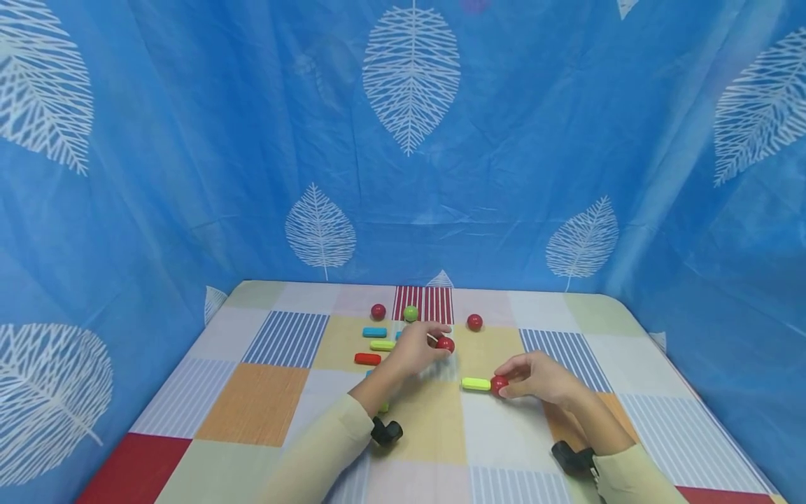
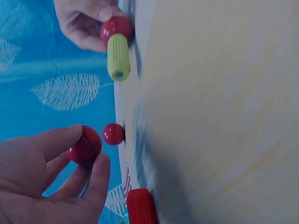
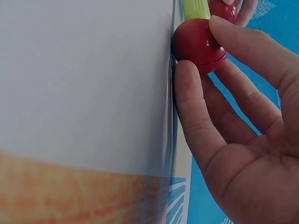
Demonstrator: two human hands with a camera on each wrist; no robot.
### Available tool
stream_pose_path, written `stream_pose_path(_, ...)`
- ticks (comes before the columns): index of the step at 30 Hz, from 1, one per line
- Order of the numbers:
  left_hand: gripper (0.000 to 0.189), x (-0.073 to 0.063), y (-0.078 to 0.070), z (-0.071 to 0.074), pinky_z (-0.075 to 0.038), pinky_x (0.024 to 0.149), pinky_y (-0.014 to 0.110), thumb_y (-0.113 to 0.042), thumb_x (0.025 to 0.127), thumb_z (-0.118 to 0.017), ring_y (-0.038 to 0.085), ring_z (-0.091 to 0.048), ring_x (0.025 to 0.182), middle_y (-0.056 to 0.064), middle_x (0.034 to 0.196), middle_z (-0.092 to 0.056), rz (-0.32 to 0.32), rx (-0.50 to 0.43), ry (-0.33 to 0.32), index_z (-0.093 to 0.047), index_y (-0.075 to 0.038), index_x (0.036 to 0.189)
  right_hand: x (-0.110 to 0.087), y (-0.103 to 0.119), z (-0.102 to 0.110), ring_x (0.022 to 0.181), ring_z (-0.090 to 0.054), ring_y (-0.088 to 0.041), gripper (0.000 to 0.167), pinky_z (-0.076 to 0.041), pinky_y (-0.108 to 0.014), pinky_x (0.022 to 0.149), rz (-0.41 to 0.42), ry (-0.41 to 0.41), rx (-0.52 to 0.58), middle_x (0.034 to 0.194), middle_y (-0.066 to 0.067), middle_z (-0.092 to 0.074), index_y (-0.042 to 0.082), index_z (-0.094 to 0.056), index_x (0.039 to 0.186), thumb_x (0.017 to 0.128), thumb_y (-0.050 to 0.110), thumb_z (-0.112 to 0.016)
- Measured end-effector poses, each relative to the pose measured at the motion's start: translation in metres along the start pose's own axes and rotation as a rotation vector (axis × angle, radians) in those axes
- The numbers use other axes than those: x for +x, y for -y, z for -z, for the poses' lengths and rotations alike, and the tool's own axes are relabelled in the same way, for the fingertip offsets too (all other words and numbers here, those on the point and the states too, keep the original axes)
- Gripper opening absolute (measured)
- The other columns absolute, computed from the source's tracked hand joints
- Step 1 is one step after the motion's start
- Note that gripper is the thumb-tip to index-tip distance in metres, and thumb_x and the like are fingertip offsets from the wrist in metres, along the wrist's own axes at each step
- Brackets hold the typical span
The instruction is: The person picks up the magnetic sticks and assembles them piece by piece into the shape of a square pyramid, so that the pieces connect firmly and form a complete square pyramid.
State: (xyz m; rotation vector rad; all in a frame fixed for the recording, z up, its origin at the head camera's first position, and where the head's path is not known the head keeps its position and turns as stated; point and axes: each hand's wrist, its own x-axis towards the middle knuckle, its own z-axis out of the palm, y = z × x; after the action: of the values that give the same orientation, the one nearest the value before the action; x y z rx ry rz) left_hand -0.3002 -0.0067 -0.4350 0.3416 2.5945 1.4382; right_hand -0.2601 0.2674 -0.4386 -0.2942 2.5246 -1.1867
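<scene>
My left hand (image 1: 415,348) pinches a glossy red ball (image 1: 446,344) between thumb and fingertips, over the middle of the table. A thin seam runs round that ball in the left wrist view. To the right and nearer me, my right hand (image 1: 535,378) grips a second red ball (image 3: 198,44) with thumb and fingers, low at the cloth. From this ball a ridged yellow-green handle (image 2: 118,58) points left, its free end showing a small blue-tinted hole. Ball and handle meet end to end. My left hand and forearm partly hide several handles.
At the back stand a red ball (image 1: 378,312), a green ball (image 1: 411,313) and another red ball (image 1: 474,322). Left of my left hand lie a blue handle (image 1: 374,332), a yellow handle (image 1: 382,345) and a red handle (image 1: 368,358). A blue curtain (image 1: 504,140) surrounds the patchwork-covered table (image 1: 245,402).
</scene>
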Motion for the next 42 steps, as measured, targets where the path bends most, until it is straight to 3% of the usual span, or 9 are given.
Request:
stream_pose_path(10,0.03,-0.026,0.003,-0.001,-0.057,0.08,0.027,-0.012,0.084,-0.085,0.012,-0.064,0.092,-0.003,0.1,-0.072,-0.029,0.023,0.073,-0.077,-0.012,0.112,0.001,-0.003,0.0,0.096,-0.069,-0.02,0.033,-0.059,-0.035,0.087,0.024,0.019,0.022,0.105,-0.007,-0.077,0.007,-0.077,0.109,0.079,0.015,-0.088)
stream_pose_path(18,0.024,-0.041,0.002,-0.004,-0.054,0.072,0.024,-0.015,0.08,-0.088,0.011,-0.06,0.083,-0.007,0.091,-0.071,0.014,0.08,0.105,-0.078,-0.016,0.101,-0.001,-0.001,-0.001,0.095,-0.07,-0.018,0.034,-0.059,-0.034,0.086,0.029,0.03,0.039,0.104,-0.007,-0.078,0.006,-0.077,0.109,0.079,0.016,-0.088)
stream_pose_path(27,0.019,-0.045,0.004,-0.007,-0.053,0.068,0.024,-0.01,0.078,-0.089,0.01,-0.062,0.079,-0.008,0.085,-0.071,0.024,0.074,0.116,-0.076,-0.016,0.09,-0.002,0.002,-0.003,0.095,-0.07,-0.018,0.033,-0.059,-0.035,0.086,0.036,0.038,0.011,0.104,-0.006,-0.078,0.008,-0.078,0.109,0.079,0.018,-0.088)
stream_pose_path(35,0.02,-0.045,0.004,-0.008,-0.055,0.07,0.024,-0.01,0.077,-0.089,0.01,-0.063,0.081,-0.007,0.088,-0.072,0.035,0.063,0.115,-0.077,-0.017,0.092,-0.001,0.006,-0.006,0.093,-0.07,-0.018,0.032,-0.058,-0.031,0.084,0.063,0.051,0.016,0.102,-0.006,-0.078,0.008,-0.078,0.108,0.08,0.02,-0.088)
stream_pose_path(42,0.025,-0.047,0.007,-0.004,-0.058,0.075,0.026,-0.008,0.078,-0.089,0.01,-0.067,0.084,-0.004,0.096,-0.073,0.006,0.075,0.129,-0.076,-0.015,0.098,0.0,0.008,-0.008,0.093,-0.069,-0.017,0.031,-0.058,-0.039,0.089,0.057,0.043,-0.022,0.1,-0.003,-0.078,0.01,-0.078,0.107,0.08,0.022,-0.088)
